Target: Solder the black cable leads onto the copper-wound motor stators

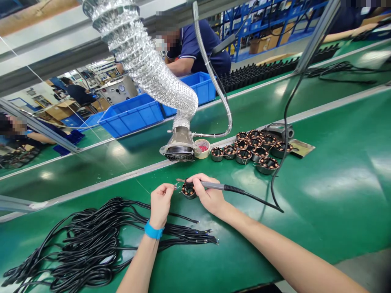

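My right hand point(209, 193) is closed around the grey handle of a soldering iron point(214, 185), whose tip points left over a single stator point(188, 191). This stator is a black ring with copper windings, and it lies on the green bench under the iron, partly covered by my fingers. Left of it, my left hand point(161, 199) is closed in a pinch, with thin wire ends point(176, 186) sticking out at the fingertips. What these wires run to is hidden by the hand. A blue band point(153, 231) circles my left wrist.
Black cables point(88, 240) lie piled at the left. Several stators point(243, 156) stand at the back right, near a round tub point(202, 149). A fume extractor hood point(179, 146) hangs low ahead, with blue bins point(132, 116) behind. The iron's cord point(259, 200) loops up to the right.
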A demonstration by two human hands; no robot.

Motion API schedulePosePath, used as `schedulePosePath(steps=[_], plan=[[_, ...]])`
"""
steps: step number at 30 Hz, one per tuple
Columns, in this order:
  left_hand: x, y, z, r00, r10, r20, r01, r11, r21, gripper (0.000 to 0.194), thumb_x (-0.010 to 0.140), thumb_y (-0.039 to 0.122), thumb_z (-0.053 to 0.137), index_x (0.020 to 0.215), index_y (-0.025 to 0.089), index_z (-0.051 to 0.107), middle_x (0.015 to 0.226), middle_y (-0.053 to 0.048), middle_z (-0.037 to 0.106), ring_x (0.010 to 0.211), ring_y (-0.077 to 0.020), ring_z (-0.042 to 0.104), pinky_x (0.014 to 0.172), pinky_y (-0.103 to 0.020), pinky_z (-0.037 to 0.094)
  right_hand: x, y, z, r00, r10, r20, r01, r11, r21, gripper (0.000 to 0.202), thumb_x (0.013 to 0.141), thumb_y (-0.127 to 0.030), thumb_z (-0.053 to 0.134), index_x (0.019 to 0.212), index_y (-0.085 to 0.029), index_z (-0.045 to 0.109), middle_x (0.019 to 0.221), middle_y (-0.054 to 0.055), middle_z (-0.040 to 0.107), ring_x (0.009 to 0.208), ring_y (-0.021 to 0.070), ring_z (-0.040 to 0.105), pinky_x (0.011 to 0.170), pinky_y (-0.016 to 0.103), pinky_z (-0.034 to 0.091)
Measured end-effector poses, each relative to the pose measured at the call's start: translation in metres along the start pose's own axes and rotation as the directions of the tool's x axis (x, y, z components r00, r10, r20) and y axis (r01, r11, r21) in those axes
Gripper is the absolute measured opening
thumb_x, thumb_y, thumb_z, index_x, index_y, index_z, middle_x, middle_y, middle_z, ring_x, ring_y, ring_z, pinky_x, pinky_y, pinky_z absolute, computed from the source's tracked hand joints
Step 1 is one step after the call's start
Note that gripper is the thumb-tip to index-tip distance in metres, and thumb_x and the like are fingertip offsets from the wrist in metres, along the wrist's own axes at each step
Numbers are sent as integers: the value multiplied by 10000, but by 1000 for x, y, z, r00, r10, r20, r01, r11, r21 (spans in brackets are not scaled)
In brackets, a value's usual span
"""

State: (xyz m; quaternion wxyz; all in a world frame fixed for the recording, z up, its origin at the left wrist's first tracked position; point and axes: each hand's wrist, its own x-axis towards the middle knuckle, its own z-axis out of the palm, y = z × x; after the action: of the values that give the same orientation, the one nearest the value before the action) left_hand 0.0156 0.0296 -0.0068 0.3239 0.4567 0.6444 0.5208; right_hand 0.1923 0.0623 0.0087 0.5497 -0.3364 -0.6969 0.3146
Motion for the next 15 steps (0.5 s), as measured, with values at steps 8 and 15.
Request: schedulePosePath(steps=[8,15], plan=[[2,-2,1,1000,5,-3,-5,1000,-4,275,783,420,649,715,157,691,543,9,579,539,-132,526,510,-230,396,0,2,1,999,-25,35,25,1000,0,307,994,-310,421,857,-213,677,690,-5,690,626,135,655,628,259,506],[0,-2,1,1000,-15,-16,15,1000,-9,255,781,400,647,732,155,695,538,12,572,539,-131,522,511,-231,395,0,2,1,995,-87,56,89,996,-21,283,976,-270,430,843,-218,674,683,-3,705,637,142,675,631,258,520]])
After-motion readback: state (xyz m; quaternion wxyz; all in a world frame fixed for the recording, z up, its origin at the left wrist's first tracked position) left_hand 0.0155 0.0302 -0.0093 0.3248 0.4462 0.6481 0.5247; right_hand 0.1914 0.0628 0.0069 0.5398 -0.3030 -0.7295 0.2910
